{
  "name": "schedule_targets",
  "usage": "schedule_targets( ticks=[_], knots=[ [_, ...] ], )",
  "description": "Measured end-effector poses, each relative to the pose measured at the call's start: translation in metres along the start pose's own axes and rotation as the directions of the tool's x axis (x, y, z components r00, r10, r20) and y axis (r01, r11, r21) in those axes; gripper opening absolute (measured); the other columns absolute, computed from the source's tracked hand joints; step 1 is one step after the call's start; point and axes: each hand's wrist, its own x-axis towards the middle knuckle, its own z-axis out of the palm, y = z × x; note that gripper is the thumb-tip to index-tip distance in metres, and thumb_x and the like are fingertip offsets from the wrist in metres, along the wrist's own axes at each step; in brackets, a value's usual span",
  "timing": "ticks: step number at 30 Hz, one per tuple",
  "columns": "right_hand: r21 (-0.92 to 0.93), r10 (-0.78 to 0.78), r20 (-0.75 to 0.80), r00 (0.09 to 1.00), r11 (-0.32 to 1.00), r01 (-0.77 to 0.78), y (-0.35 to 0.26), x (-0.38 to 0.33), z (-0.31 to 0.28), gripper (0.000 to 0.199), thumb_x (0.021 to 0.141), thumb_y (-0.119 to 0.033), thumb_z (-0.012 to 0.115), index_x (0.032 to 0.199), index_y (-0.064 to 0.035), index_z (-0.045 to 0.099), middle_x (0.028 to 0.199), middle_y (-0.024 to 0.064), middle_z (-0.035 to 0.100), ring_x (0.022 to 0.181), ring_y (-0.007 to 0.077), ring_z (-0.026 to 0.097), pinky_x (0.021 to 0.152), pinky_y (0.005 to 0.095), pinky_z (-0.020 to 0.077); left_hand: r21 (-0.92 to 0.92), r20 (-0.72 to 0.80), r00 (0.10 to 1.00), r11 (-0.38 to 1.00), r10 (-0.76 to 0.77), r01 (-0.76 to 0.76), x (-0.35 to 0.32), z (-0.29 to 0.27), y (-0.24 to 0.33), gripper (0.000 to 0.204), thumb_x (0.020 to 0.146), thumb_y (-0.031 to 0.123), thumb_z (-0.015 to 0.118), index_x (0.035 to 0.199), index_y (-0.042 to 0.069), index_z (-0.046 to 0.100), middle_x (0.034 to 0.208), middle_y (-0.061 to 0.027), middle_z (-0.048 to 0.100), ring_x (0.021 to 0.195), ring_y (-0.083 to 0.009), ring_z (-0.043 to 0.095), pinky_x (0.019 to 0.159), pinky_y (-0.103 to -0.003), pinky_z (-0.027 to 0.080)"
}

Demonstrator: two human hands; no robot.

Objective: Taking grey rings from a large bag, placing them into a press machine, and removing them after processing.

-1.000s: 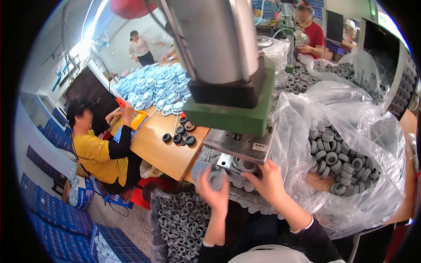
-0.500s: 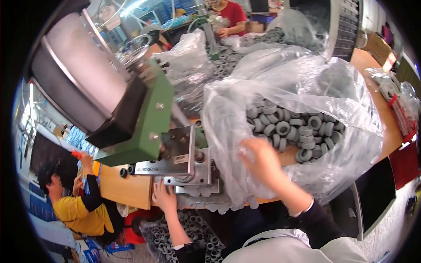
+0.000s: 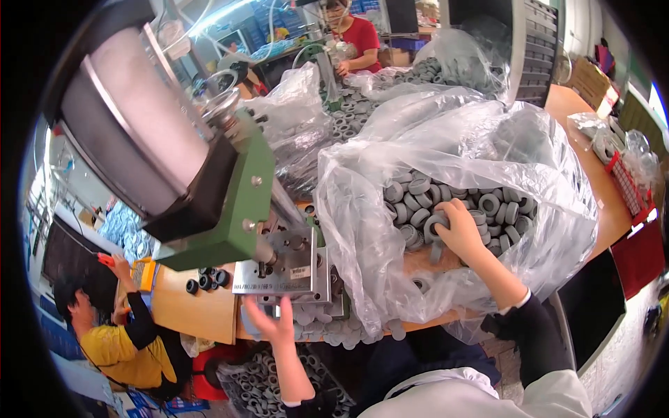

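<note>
My right hand reaches into a clear plastic bag on the table. Thumb and fingers are closed on a grey ring at the edge of the heap of thick grey rings. To the left, my left hand is at the front of a press with a green frame. Its fingers are spread just below the steel die block, and nothing shows in them. The block partly hides the space beneath it. Flat grey discs lie along the table edge beside this hand.
Black rings stand on the wooden board left of the press. Below the table edge is a bag of grey rings. A person in yellow sits at left; another in red works across the table beside more grey parts.
My right hand has moved from the bag's near opening into the heap and closed on a ring. My left hand has shifted slightly down and right, its fingers spreading away from the die.
</note>
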Motion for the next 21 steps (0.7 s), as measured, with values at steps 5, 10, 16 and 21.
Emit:
schedule_targets(
  ticks=[5, 10, 16, 21],
  knots=[
    [0.357, 0.146, 0.053, 0.988, 0.921, -0.155, -0.077, -0.001, -0.010, 0.025, 0.078, 0.000, 0.052, 0.100, -0.0030, 0.062, 0.089, 0.0060, 0.059, 0.068, 0.0126, 0.051, 0.063, 0.0253, 0.0429, -0.058, -0.063, 0.976, 0.977, -0.211, 0.207, 0.039, 0.031, 0.023, 0.030, 0.070, 0.009, 0.071, 0.095, -0.003, 0.061, 0.082, -0.0072, 0.064, 0.066, -0.0165, 0.056, 0.059, -0.029, 0.043],
    [0.730, 0.196, 0.554, 0.809, 0.353, -0.585, -0.136, -0.009, -0.002, 0.032, 0.083, -0.004, 0.051, 0.112, -0.0042, 0.063, 0.083, -0.0020, 0.056, 0.071, 0.0053, 0.047, 0.064, 0.0218, 0.0396, 0.377, -0.097, 0.991, 0.925, 0.095, -0.051, 0.033, 0.040, 0.042, 0.040, 0.068, 0.022, 0.075, 0.100, 0.002, 0.060, 0.099, -0.0159, 0.061, 0.094, -0.0386, 0.052, 0.084, -0.047, 0.038],
    [0.871, -0.229, 0.328, 0.917, 0.449, -0.199, -0.188, -0.037, 0.069, 0.061, 0.075, -0.014, 0.074, 0.128, -0.0008, 0.048, 0.101, 0.0096, 0.057, 0.093, 0.0194, 0.057, 0.078, 0.0313, 0.0465, 0.157, -0.301, 0.941, 0.966, -0.152, 0.206, -0.014, -0.007, 0.022, 0.043, 0.069, 0.009, 0.076, 0.107, -0.001, 0.059, 0.104, -0.0122, 0.062, 0.099, -0.0303, 0.057, 0.088, -0.039, 0.043],
    [0.662, -0.331, 0.222, 0.917, 0.742, 0.107, -0.225, -0.035, 0.080, 0.053, 0.074, -0.016, 0.075, 0.116, 0.0032, 0.050, 0.091, 0.0195, 0.058, 0.083, 0.0353, 0.061, 0.073, 0.0377, 0.0502, 0.576, -0.501, 0.840, 0.645, -0.208, 0.502, -0.103, -0.124, -0.030, 0.072, 0.077, 0.020, 0.075, 0.133, -0.006, 0.039, 0.138, -0.0223, 0.039, 0.129, -0.0349, 0.037, 0.107, -0.042, 0.028]
  ],
)
